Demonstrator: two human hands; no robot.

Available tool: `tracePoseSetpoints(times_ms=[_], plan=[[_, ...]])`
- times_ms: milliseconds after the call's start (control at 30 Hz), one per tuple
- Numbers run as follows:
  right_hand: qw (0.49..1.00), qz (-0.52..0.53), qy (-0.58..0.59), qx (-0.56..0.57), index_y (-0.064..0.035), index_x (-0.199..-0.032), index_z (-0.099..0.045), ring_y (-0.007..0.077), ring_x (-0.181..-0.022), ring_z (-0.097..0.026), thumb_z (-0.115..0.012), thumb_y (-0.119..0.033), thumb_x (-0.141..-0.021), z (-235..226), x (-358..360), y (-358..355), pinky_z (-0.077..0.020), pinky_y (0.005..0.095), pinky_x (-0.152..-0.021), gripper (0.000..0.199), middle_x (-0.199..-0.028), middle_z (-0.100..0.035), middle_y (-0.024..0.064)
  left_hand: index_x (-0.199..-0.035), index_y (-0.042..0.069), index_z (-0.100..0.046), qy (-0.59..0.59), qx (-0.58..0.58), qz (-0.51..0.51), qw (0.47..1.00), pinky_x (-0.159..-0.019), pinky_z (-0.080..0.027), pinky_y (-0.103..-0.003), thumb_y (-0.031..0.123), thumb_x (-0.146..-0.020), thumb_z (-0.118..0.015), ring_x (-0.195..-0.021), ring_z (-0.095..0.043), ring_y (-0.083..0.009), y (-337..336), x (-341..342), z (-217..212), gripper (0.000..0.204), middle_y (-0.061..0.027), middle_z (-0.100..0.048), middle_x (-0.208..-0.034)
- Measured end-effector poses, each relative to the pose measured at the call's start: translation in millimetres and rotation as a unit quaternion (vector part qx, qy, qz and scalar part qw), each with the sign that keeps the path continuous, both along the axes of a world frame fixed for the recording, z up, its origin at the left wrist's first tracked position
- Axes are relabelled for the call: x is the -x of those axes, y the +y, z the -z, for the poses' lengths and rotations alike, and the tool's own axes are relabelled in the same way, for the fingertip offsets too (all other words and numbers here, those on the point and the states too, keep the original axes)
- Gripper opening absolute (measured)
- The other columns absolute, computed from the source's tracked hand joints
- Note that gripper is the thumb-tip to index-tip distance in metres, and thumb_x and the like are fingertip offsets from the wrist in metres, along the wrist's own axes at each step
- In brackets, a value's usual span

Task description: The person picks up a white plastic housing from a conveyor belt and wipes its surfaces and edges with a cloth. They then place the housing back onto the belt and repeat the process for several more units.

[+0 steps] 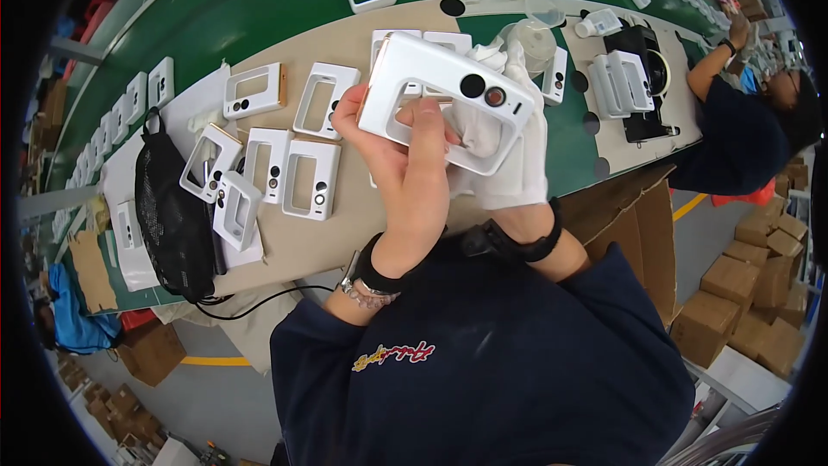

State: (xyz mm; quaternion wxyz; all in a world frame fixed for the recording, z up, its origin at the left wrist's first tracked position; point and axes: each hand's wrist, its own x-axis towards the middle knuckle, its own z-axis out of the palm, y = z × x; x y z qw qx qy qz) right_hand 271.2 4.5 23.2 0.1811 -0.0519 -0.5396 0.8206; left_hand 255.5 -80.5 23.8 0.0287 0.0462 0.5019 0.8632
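Holding a white frame (444, 97) up at twelve o'clock. Left hand (401, 155) pinching its bottom bar to keep it steady. Right hand (509, 160), gloved, pressing a white cloth (470, 134) against it from behind, at three o'clock.

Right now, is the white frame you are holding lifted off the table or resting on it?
Lifted: the left hand grips the white frame above the table.

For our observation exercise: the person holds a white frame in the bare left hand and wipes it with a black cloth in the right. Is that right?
Not quite: the head view shows the cloth is white, not black. The left hand holds the white frame, and the right hand wipes it.
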Motion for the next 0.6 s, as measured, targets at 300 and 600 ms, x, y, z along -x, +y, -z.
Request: tracePoseSetpoints(times_ms=[300,600], plan=[[0.973,-0.056,-0.113,-0.191,0.0006,-0.114,-0.042,0.0074,-0.084,-0.046,-0.039,-0.028,-0.088,-21,-8,22,-0.0424,0.0211,-0.064,0.039,-0.097,-0.051,0.0051,-0.115,0.003,-0.025,0.167,0.397,0.117,0.895,-0.070,-0.039,-0.024,-0.001,-0.075,-0.044,-0.072,-0.049,-0.0148,-27,1,-21,0.044,-0.0089,-0.047,-0.089],[0.993,-0.005,0.028,-0.116,-0.0021,-0.114,-0.042,0.0116,-0.073,-0.051,-0.040,-0.037,-0.086,-6,-16,-6,-0.0446,0.0228,-0.059,0.045,-0.090,-0.054,0.0053,-0.112,0.005,-0.030,0.019,0.066,0.030,0.997,-0.057,-0.043,-0.028,0.003,-0.079,-0.043,-0.070,-0.054,-0.0163,-22,19,-3,0.036,-0.0086,-0.053,-0.091]])
